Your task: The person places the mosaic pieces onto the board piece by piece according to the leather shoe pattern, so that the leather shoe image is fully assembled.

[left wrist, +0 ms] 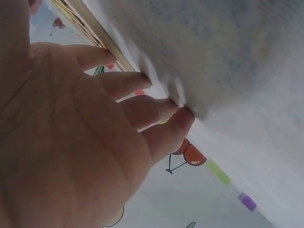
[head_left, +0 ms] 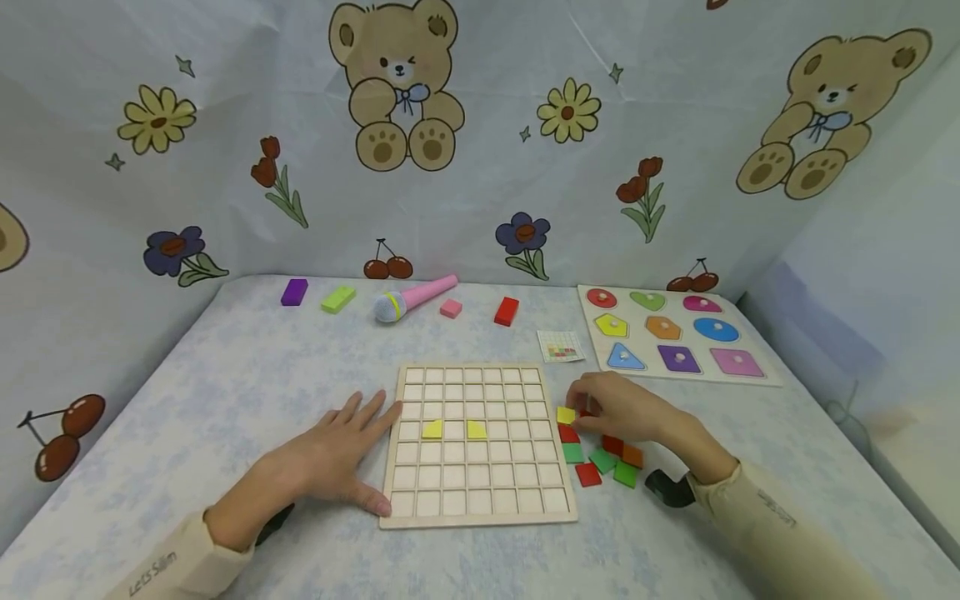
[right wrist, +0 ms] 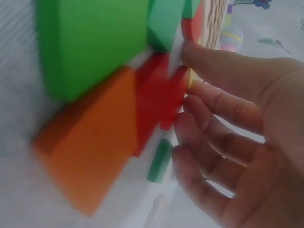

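Observation:
A wooden grid board [head_left: 478, 364] lies in the middle of the table, with two yellow tiles [head_left: 432, 430], each with a cut corner, in its fourth row. My left hand [head_left: 333, 457] lies with spread fingers at the board's left edge, thumb by the near left corner. Beside the right edge, my right hand [head_left: 622, 406] pinches a yellow tile [head_left: 566, 415] between thumb and index finger; most of that tile is hidden in the right wrist view. Below this hand lie loose red, green and orange tiles [right wrist: 95, 142].
A shape puzzle board [head_left: 705, 354] with knobbed pieces stands back right, next to a small pattern card [head_left: 560, 346]. Along the back are a pink toy microphone [head_left: 420, 295] and purple [head_left: 295, 292], lime [head_left: 338, 299], pink [head_left: 451, 308] and red blocks [head_left: 506, 311].

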{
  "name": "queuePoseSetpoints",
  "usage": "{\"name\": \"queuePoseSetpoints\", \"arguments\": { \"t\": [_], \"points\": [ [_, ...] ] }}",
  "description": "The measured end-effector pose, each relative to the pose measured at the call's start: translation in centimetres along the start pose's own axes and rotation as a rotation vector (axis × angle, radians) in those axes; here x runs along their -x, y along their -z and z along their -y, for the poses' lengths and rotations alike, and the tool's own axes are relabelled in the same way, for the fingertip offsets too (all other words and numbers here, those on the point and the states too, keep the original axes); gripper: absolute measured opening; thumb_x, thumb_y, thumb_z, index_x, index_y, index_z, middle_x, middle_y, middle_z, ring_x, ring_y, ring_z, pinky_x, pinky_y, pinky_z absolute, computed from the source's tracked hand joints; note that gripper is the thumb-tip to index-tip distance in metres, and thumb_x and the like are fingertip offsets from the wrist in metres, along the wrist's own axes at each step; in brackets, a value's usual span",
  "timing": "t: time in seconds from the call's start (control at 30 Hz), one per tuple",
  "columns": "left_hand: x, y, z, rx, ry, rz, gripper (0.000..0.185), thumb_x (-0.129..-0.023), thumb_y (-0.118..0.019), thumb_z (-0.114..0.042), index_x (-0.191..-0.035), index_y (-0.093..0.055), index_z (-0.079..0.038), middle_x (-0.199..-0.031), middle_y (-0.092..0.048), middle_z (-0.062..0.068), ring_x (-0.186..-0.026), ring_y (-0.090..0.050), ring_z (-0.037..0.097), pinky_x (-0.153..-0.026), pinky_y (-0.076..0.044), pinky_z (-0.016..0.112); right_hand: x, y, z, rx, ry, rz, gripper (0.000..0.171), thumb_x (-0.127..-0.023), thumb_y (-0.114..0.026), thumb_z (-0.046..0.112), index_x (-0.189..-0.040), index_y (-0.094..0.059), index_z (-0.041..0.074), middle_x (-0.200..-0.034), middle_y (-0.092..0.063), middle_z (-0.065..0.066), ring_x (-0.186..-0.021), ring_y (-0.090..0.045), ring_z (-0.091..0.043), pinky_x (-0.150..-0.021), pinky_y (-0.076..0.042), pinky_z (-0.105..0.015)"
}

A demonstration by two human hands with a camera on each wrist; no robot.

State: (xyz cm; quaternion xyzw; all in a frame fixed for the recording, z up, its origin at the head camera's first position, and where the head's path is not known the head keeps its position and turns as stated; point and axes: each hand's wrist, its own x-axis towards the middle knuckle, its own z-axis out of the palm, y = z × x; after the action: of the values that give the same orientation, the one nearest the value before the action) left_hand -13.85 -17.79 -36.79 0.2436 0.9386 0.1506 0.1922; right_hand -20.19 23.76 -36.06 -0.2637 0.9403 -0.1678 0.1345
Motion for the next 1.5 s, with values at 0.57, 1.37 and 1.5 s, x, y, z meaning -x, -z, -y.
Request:
{"name": "queuePoseSetpoints", "arguments": {
  "t": [0.57,1.37,1.5],
  "points": [
    [-0.1,0.0,0.0,-0.001,-0.001,0.002,0.129,-0.066,-0.074,-0.074,-0.162,-0.014,-0.012,-0.167,-0.007,0.021,-0.152,-0.002,0.050,-0.116,-0.015,0.070,-2.5,-0.5,5.2,0.048,0.053,-0.014,0.014,-0.089,-0.077,0.026,-0.098,-0.070,0.019,-0.089,-0.064,0.011,-0.082,-0.058,-0.009,-0.072,-0.051,-0.024],
    [0.1,0.1,-0.1,-0.018,0.004,-0.010,0.129,-0.066,-0.074,-0.073,-0.162,-0.016,-0.011,-0.167,-0.008,0.022,-0.152,-0.004,0.051,-0.116,-0.016,0.069,-5.1,-3.4,13.4,0.189,0.272,0.085,0.016,-0.091,-0.076,0.030,-0.101,-0.070,0.019,-0.093,-0.063,0.010,-0.079,-0.053,-0.004,-0.069,-0.047,-0.022],
    [0.2,0.1,0.0,-0.022,0.008,-0.013,0.129,-0.065,-0.074,-0.073,-0.162,-0.016,-0.010,-0.167,-0.009,0.022,-0.152,-0.005,0.051,-0.116,-0.017,0.069,-5.3,-3.6,13.6,0.217,0.290,0.072,0.017,-0.090,-0.076,0.029,-0.102,-0.071,0.018,-0.095,-0.065,0.008,-0.079,-0.053,-0.005,-0.068,-0.048,-0.023]
  ]
}}
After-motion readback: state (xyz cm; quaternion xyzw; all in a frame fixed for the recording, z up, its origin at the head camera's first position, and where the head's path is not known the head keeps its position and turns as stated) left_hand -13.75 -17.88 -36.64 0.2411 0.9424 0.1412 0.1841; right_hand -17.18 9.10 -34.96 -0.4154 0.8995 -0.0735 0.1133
